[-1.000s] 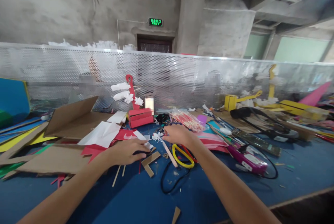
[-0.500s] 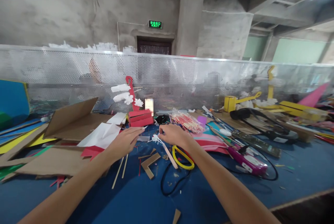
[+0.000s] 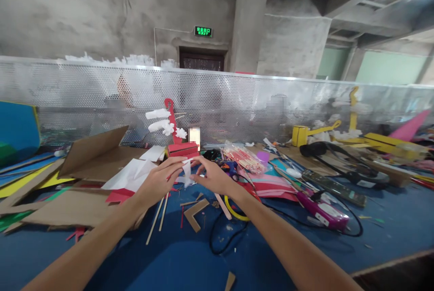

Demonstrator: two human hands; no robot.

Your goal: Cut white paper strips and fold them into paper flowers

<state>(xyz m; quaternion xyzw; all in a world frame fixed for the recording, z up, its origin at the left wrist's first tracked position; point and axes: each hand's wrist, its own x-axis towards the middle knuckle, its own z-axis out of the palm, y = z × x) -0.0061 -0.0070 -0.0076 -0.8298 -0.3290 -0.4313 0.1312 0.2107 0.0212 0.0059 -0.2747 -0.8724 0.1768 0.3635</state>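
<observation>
A small piece of thin white paper (image 3: pixel 187 169) hangs between my hands, just in front of a red box (image 3: pixel 183 149). My left hand (image 3: pixel 162 175) pinches its upper left side with the fingertips. The thumb and fingers of my right hand (image 3: pixel 213 176) close on its right side. Rising from the box is a red hooked strip (image 3: pixel 172 119) with fluffy white pieces (image 3: pixel 160 113) fixed along it. Below my right wrist lie a yellow loop handle (image 3: pixel 233 213), partly covered, and a flat wooden stick (image 3: pixel 223 207).
Cardboard sheets (image 3: pixel 68 209) and crumpled white paper (image 3: pixel 127 174) lie left. A bag of red-and-white sticks (image 3: pixel 244 157), a purple device (image 3: pixel 322 209), black cords and a headset (image 3: pixel 342 159) are right. A perforated metal screen (image 3: pixel 237 110) stands behind. An L-shaped cardboard scrap (image 3: pixel 195 216) lies in front.
My right hand has moved left and slightly up, close to my left hand. A white paper piece is now held between them, hiding the lower front of the red box.
</observation>
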